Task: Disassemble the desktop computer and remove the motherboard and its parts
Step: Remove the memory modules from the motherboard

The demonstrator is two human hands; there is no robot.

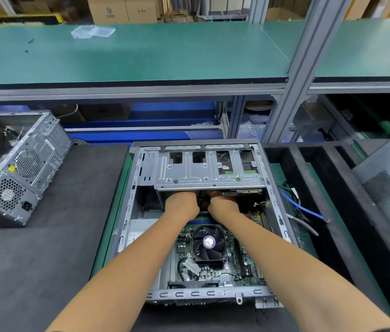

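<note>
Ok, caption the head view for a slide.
Both hands, left hand and right hand, reach under the drive cage of the open computer case, beyond the CPU fan.

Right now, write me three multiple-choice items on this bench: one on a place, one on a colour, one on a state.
1. Where do both hands reach?
A. Under the near edge of the drive cage
B. Onto the upper green shelf
C. Into the second computer case at left

2. What colour is the sticker at the middle of the CPU fan?
A. Red
B. Purple
C. Yellow

3. In what state is the open computer case?
A. Side panel off, motherboard inside
B. Closed, standing upright
C. Stripped of its motherboard

Key:
1 A: the left hand and right hand go under the drive cage, fingers hidden.
2 B: the CPU fan has a purple hub sticker.
3 A: the open computer case lies flat with the motherboard showing.
</note>
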